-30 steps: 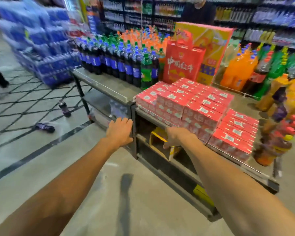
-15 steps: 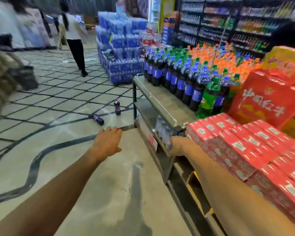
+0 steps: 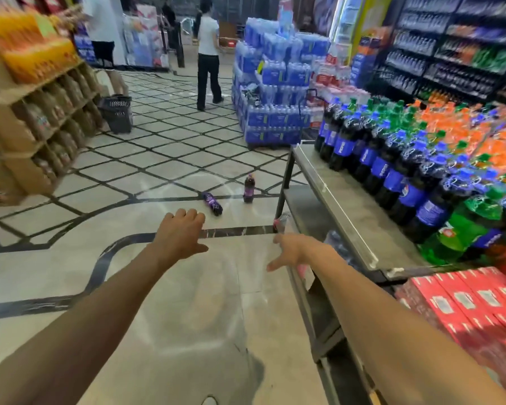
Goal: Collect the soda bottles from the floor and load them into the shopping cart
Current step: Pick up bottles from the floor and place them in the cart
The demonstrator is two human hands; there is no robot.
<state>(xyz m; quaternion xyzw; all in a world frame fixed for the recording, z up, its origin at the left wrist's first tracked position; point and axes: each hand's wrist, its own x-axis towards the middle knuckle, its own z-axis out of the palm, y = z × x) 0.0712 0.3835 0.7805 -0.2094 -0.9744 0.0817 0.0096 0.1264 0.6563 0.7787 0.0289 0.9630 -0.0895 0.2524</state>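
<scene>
Two dark purple soda bottles are on the tiled floor ahead. One bottle (image 3: 212, 203) lies on its side; the other bottle (image 3: 248, 189) stands upright beside it, near the corner leg of the metal display table (image 3: 330, 185). My left hand (image 3: 179, 233) reaches forward, empty, with relaxed fingers, a little short of the lying bottle. My right hand (image 3: 289, 250) is stretched out empty next to the table's edge, thumb spread. No shopping cart is in view.
The table on the right carries several large cola, green and orange soda bottles (image 3: 392, 171); red cartons (image 3: 473, 305) sit nearer. A stack of water packs (image 3: 272, 92) and a person (image 3: 208, 51) stand ahead. A black basket (image 3: 116, 112) sits by cardboard shelving (image 3: 32, 121) on the left.
My view has swung left, away from the table and toward the floor. Both hands have come off the table edge and now reach forward; the two floor bottles look closer.
</scene>
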